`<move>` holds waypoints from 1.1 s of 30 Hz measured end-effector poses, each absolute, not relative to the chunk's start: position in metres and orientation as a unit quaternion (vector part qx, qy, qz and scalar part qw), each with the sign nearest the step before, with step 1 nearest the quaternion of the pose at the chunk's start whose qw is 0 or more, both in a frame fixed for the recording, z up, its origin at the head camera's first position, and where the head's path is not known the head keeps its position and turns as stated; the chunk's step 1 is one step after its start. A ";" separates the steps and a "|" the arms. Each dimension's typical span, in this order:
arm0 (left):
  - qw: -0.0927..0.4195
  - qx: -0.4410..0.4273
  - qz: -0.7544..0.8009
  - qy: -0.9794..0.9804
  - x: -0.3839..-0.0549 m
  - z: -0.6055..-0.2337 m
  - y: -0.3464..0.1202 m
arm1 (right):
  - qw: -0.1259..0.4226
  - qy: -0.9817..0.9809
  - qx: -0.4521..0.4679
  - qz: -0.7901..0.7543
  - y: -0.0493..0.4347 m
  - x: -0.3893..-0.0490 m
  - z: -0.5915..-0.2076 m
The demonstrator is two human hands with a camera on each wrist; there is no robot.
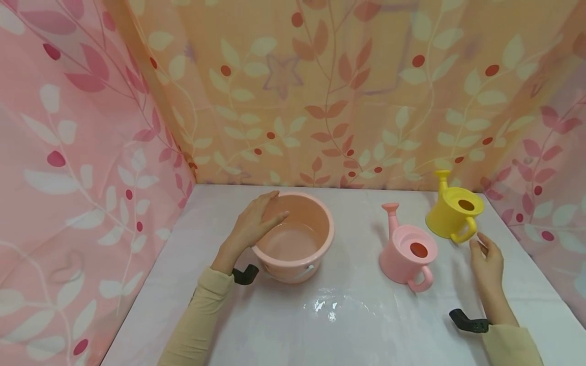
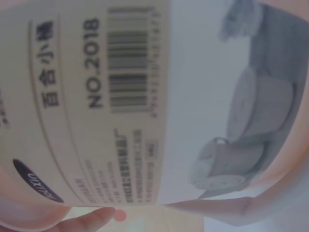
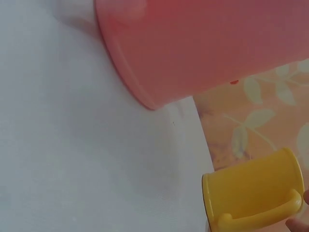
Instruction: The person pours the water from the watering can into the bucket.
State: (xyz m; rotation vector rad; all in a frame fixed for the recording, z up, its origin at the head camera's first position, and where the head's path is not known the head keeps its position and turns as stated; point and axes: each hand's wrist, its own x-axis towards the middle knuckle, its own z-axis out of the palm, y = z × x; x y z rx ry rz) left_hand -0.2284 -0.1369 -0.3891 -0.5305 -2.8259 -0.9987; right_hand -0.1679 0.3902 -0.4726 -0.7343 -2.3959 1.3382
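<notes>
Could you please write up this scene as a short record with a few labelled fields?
Surface: white table with floral cloth walls on three sides
Left hand: left hand rests over the near-left rim of the pink bucket, fingers fairly straight
Bucket: upright, inside looks empty; printed label with barcode on its side
Right hand: right hand beside the yellow watering can, close to its handle, not gripping it
Between them: pink watering can, upright, untouched
</notes>
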 end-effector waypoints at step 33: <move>0.045 -0.183 -0.320 -0.928 -0.228 -0.387 -0.136 | 0.182 -0.838 -0.066 0.510 0.346 -0.124 -0.486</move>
